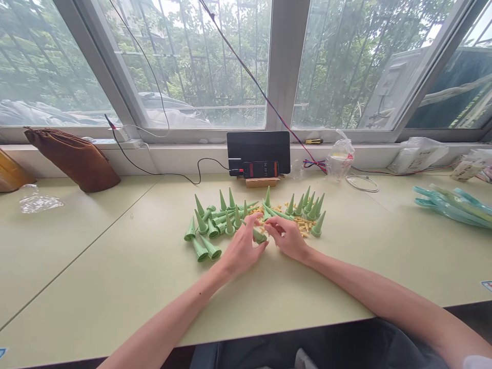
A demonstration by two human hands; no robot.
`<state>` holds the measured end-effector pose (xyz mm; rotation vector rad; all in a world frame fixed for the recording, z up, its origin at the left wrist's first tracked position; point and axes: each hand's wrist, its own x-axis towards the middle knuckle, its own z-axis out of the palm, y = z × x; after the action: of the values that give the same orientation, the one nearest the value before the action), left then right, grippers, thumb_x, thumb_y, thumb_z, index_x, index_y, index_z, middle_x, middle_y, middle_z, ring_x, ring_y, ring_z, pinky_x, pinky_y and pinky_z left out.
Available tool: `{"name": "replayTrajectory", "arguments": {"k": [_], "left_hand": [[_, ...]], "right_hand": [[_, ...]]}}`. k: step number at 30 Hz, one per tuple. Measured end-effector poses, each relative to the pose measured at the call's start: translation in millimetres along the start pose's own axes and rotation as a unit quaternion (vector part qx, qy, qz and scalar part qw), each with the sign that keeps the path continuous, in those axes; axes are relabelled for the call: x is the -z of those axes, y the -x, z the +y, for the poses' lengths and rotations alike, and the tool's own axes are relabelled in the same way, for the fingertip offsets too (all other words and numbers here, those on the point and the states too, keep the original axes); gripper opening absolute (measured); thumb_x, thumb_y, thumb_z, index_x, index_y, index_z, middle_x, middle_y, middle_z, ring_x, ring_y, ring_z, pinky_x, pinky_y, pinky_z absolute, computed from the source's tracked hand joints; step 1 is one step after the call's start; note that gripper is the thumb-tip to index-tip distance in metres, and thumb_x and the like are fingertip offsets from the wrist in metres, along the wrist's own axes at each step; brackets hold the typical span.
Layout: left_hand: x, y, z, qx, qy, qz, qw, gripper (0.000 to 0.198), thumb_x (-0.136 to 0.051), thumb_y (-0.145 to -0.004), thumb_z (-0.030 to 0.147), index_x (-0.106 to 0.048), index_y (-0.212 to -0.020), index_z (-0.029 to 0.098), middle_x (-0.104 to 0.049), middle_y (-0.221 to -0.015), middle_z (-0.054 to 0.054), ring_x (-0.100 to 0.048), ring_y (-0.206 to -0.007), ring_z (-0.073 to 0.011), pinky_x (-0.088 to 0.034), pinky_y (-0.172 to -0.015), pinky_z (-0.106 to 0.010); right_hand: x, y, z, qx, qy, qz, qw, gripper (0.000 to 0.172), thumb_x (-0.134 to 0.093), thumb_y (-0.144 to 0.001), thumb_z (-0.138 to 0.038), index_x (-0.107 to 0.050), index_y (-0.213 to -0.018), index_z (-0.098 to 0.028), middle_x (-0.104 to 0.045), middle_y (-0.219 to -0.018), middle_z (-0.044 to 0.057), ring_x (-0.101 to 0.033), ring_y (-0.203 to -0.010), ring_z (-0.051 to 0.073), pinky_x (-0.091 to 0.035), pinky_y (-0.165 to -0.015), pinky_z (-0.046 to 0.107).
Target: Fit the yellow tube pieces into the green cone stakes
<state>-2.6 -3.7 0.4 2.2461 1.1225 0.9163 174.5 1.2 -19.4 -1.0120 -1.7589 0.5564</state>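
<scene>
Several green plastic cone spikes (215,225) lie and stand in a heap on the pale green table (115,277), mixed with small yellow pieces (303,223). My left hand (242,248) grips one green cone (260,236) lying across its fingers. My right hand (286,237) meets it from the right, fingertips pinched at the cone's end on something too small to name. More cones (309,207) stand upright just behind my right hand.
A dark tablet (258,151) and a phone (260,169) lean against the window sill behind the heap. A brown pouch (75,159) lies at the left. Clear plastic bags (340,159) and teal packets (457,205) sit at the right, with cables along the sill.
</scene>
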Motion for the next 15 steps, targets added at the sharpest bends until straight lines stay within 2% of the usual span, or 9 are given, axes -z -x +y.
{"name": "replayTrajectory", "arguments": {"k": [9,15], "left_hand": [[-1.3,-0.8,0.3,-0.008,0.004,0.024,1.0,0.056,-0.058,-0.082,0.02,-0.036,-0.134,0.027,-0.056,-0.109,-0.005,-0.056,-0.068,-0.0119,-0.051,-0.068,-0.029],[0.7,-1.3,1.8,0.015,-0.02,-0.002,1.0,0.052,-0.055,-0.087,0.025,-0.035,-0.135,0.025,-0.053,-0.079,0.002,-0.055,-0.064,-0.0137,-0.048,-0.065,-0.028]], "right_hand": [[1.2,-1.0,-3.4,-0.016,-0.029,-0.007,0.999,0.026,-0.051,-0.094,-0.043,-0.062,-0.09,-0.019,-0.061,-0.071,0.001,-0.049,-0.047,0.01,-0.042,-0.044,0.023],[1.6,-1.0,-3.7,-0.031,-0.045,-0.006,0.998,0.027,-0.051,-0.094,-0.044,-0.061,-0.09,-0.019,-0.057,-0.067,0.0,-0.049,-0.045,0.01,-0.041,-0.042,0.023]]}}
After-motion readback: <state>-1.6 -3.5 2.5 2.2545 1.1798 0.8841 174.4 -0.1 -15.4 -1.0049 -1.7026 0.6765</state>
